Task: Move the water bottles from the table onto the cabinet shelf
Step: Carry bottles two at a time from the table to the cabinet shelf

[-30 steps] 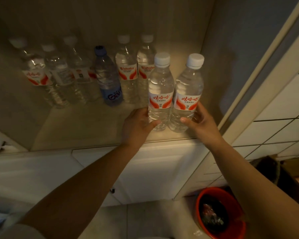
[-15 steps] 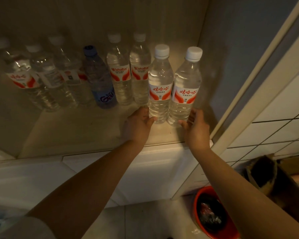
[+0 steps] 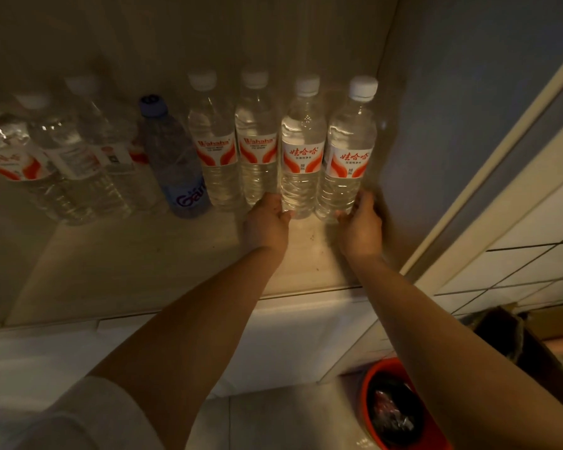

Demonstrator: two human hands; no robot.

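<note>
Two clear water bottles with white caps and red-and-white labels stand upright on the cabinet shelf (image 3: 176,254). My left hand (image 3: 267,222) grips the base of the left bottle (image 3: 303,151). My right hand (image 3: 359,225) grips the base of the right bottle (image 3: 351,151), which stands close to the cabinet's right wall. Both bottles sit in line with a row of several other bottles at the back of the shelf, among them a blue-capped bottle (image 3: 173,157) and two white-capped ones (image 3: 215,147) just left of my left hand.
The cabinet's right side wall (image 3: 452,125) rises just beside the right bottle. Below the shelf are white cabinet fronts (image 3: 306,336). A red bin (image 3: 371,381) with dark contents stands on the floor at lower right, next to a cardboard box (image 3: 507,336).
Both hands have pushed their bottles back from the shelf's front edge into line with the back row. The grips on the bottle bases are unchanged.
</note>
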